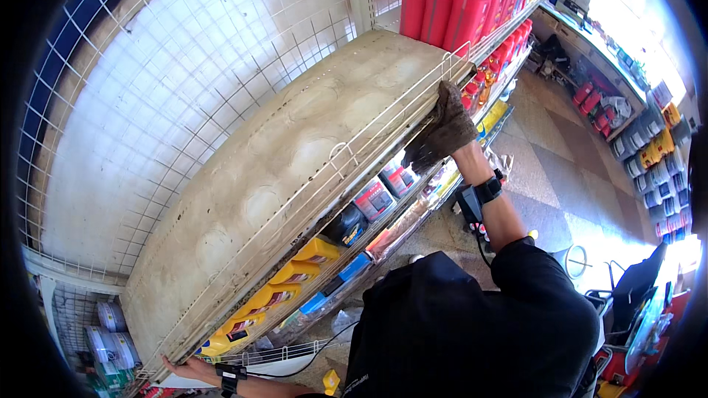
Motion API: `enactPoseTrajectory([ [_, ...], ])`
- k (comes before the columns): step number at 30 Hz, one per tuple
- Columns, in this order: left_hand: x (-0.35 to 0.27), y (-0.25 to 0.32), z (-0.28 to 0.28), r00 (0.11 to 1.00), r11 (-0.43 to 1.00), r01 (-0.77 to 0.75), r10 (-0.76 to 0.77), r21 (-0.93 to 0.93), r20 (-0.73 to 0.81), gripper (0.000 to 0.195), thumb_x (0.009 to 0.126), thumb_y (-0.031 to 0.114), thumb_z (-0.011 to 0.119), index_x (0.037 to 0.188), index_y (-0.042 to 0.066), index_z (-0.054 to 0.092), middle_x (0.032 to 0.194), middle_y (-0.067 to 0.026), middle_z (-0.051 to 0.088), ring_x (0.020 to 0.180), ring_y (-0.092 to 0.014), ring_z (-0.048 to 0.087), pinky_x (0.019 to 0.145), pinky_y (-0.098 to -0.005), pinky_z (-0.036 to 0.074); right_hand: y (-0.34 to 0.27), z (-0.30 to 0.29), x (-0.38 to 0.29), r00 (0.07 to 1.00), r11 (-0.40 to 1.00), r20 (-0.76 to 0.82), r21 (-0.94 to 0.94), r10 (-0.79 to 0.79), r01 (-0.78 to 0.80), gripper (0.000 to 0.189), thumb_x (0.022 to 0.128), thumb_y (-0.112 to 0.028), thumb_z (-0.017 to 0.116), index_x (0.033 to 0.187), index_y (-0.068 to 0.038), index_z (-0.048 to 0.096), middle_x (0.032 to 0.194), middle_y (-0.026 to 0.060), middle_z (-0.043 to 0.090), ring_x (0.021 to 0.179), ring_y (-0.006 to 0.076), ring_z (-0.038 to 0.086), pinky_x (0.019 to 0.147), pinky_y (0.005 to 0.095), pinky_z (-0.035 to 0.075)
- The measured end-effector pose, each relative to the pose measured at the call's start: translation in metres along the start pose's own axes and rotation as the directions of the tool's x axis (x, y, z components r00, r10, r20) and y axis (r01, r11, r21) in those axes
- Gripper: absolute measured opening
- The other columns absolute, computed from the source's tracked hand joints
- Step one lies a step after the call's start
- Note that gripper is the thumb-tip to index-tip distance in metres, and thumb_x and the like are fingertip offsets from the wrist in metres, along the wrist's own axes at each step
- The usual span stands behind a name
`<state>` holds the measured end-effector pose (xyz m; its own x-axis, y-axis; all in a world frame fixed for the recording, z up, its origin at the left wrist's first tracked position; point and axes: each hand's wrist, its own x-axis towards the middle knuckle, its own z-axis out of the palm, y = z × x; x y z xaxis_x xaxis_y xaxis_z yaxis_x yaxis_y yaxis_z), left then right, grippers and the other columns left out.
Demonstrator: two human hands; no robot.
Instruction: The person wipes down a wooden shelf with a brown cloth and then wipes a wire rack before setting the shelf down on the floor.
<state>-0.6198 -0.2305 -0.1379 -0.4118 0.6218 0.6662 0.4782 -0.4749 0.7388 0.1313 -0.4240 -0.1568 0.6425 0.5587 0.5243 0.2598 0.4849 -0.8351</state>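
Note:
A beige metal shelf stretches across the view, stained with dust and pale round marks. Along its front edge runs a low white wire guard rail. My right hand is shut on a dirty brown cloth, which hides most of the fingers. The cloth lies against the shelf's front edge near the far end. At the near left corner, my left hand touches the front edge; how its fingers are closed is unclear. Red plastic bottles stand on the adjoining shelf section, beyond my right hand.
Below are yellow jugs and grey-and-red containers. White wire mesh backs the shelf. Stacked tubs stand at lower left. A white bucket and a chair are on the right. A cable runs from my left wrist.

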Motion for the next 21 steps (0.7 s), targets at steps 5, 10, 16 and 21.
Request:
enactPoseTrajectory([
  [5, 0.013, -0.062, -0.058, 0.994, 0.985, 0.086, -0.095, -0.148, -0.056, 0.031, 0.089, 0.015, 0.051, 0.116, 0.000, 0.050, 0.122, -0.0158, 0.050, 0.104, -0.026, 0.052, 0.093, -0.0363, 0.042, -0.011, -0.012, -0.019, 0.896, 0.296, 0.151, -0.910, -0.418, 0.292, 0.053, 0.081, -0.022, 0.056, 0.125, 0.000, 0.039, 0.120, 0.0165, 0.045, 0.114, 0.0277, 0.043, 0.104, 0.0387, 0.028],
  [10, 0.009, -0.011, -0.057, 0.816, 0.619, 0.410, -0.577, -0.670, -0.034, 0.048, 0.083, 0.028, 0.054, 0.119, -0.002, 0.048, 0.126, -0.0157, 0.047, 0.113, -0.027, 0.046, 0.097, -0.0412, 0.038, -0.039, -0.019, -0.038, 0.943, 0.352, 0.174, -0.896, -0.283, 0.270, 0.071, 0.069, -0.015, 0.063, 0.128, 0.005, 0.030, 0.120, 0.0246, 0.043, 0.117, 0.0368, 0.040, 0.102, 0.0387, 0.031],
  [16, -0.029, 0.108, -0.030, 0.772, 0.732, 0.409, -0.596, -0.545, -0.222, 0.057, 0.082, 0.037, 0.053, 0.124, -0.001, 0.044, 0.128, -0.0140, 0.045, 0.113, -0.028, 0.046, 0.096, -0.0403, 0.037, 0.005, -0.067, -0.044, 0.999, 0.800, -0.037, -0.598, 0.032, -0.048, 0.064, 0.074, -0.025, 0.066, 0.125, -0.001, 0.036, 0.118, 0.0132, 0.044, 0.117, 0.0239, 0.038, 0.103, 0.0338, 0.031],
  [21, -0.049, 0.129, -0.061, 0.754, 0.793, 0.383, -0.565, -0.474, -0.336, 0.053, 0.085, 0.038, 0.050, 0.124, 0.003, 0.044, 0.130, -0.0132, 0.040, 0.114, -0.028, 0.043, 0.099, -0.0428, 0.035, -0.028, -0.056, -0.042, 0.844, 0.753, -0.173, 0.565, 0.508, -0.338, 0.040, 0.093, -0.025, 0.042, 0.127, -0.004, 0.042, 0.123, 0.0099, 0.050, 0.114, 0.0192, 0.045, 0.101, 0.0332, 0.036],
])
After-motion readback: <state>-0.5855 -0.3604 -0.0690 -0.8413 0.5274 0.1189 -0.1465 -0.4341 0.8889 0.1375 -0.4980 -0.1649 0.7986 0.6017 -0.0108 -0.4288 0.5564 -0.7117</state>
